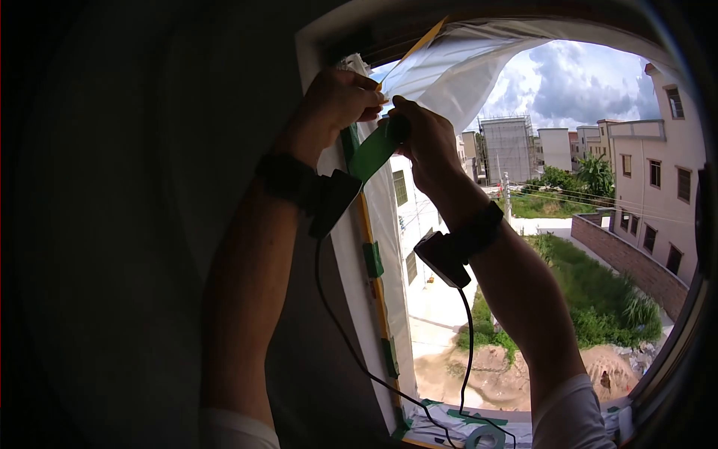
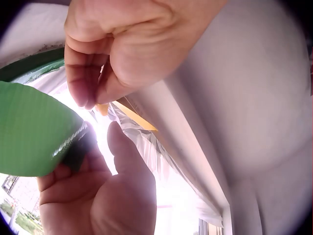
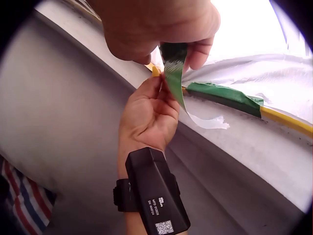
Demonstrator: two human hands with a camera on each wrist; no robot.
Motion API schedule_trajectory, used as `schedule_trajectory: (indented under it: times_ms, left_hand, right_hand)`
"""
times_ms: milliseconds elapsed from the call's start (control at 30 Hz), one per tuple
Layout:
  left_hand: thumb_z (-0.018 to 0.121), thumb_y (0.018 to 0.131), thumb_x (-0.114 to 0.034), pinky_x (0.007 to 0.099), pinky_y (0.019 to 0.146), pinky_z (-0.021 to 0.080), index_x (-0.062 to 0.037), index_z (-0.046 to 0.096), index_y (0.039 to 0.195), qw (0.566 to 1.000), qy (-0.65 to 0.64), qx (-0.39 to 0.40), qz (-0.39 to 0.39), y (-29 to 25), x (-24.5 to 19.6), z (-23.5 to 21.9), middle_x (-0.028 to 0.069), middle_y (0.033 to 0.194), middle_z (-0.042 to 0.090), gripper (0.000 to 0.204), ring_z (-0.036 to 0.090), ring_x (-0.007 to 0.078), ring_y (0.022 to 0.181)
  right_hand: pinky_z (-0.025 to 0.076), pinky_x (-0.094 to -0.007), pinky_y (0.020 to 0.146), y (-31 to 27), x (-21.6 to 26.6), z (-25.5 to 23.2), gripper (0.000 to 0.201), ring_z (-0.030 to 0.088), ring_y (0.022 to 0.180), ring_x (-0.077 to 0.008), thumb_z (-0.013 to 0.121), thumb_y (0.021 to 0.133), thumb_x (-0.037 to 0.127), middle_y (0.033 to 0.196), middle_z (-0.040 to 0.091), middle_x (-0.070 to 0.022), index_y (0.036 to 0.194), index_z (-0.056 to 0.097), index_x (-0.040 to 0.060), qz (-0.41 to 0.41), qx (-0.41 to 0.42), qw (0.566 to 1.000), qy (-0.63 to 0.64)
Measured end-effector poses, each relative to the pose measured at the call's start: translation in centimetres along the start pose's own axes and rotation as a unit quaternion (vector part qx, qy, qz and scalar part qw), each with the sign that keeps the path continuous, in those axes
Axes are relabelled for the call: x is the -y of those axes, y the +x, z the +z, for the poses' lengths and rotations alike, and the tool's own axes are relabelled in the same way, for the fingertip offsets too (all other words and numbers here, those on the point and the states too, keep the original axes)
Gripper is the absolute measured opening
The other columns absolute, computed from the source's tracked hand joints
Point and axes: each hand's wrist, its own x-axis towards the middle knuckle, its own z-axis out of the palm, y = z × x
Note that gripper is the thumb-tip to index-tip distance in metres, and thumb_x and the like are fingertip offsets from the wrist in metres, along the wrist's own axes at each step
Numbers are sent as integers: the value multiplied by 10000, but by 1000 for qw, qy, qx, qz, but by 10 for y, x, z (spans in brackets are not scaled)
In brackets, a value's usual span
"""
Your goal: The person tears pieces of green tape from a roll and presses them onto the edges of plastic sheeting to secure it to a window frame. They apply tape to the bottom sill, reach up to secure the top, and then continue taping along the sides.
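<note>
High at the upper left corner of the window, my left hand [image 1: 338, 101] pinches the lower end of a yellow strip [image 1: 416, 49] between thumb and fingertips. That strip slants up to the top of the frame. Close beside it, my right hand [image 1: 431, 146] holds a piece of green tape [image 1: 376, 150], its free part hanging down towards the left side of the window. In the left wrist view the green tape [image 2: 34, 132] spreads broad from the right hand's fingers [image 2: 73, 186]. The right wrist view shows the tape [image 3: 175, 83] hanging with a pale, ragged end.
Clear plastic film [image 1: 467, 71] drapes from the window top. Yellow edging with green tape patches [image 1: 372, 260] runs down the left frame [image 1: 348, 280]. A tape roll [image 1: 485, 436] lies on the sill. Black cables [image 1: 345, 348] dangle from both wrist cameras. Buildings stand outside.
</note>
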Motion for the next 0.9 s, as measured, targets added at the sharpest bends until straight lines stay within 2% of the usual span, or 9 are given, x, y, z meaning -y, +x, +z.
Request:
schedule_trajectory:
  times_ms: [333,633,700,733,833,900]
  left_hand:
    - [757,836,-38,304,850,582,58,653,1089,1000,-9,23,-2,-4,5,3,134,957,690,290,699,210,874]
    - [750,842,-49,307,864,577,60,653,1106,999,-8,38,6,1,12,3,142,981,693,302,698,215,876]
    - [757,827,-45,303,858,576,55,664,1090,1000,2,28,6,2,13,3,138,980,695,296,698,215,861]
    - [757,827,-45,303,858,576,55,664,1090,1000,1,28,5,3,14,2,138,980,695,296,698,215,861]
    - [764,809,-61,291,833,575,49,677,1073,999,15,38,8,4,12,-2,123,948,701,299,695,197,829]
    - [757,770,-16,280,725,598,64,703,967,997,59,23,45,5,8,-5,120,838,710,219,704,177,743]
  right_hand:
    - [513,-301,648,3,-11,-2,235,639,710,-158,606,943,164,884,697,-109,1043,679,-35,-34,-14,999,-30]
    - [499,-284,636,6,-20,-8,210,635,691,-144,632,924,154,848,695,-99,987,677,-41,-84,-22,994,-68]
    - [504,-297,614,6,-21,-6,209,618,654,-161,649,849,124,766,660,-103,895,673,-78,-86,-50,993,-66]
    - [504,-297,614,6,-21,-6,209,618,654,-161,649,849,124,766,660,-103,895,673,-78,-85,-50,993,-66]
    - [502,-306,587,7,-22,-6,209,609,620,-160,644,847,130,738,658,-95,873,674,-75,-94,-48,992,-76]
    - [496,-307,574,10,-23,-7,199,603,602,-154,641,847,133,714,652,-85,838,676,-63,-100,-80,987,-100]
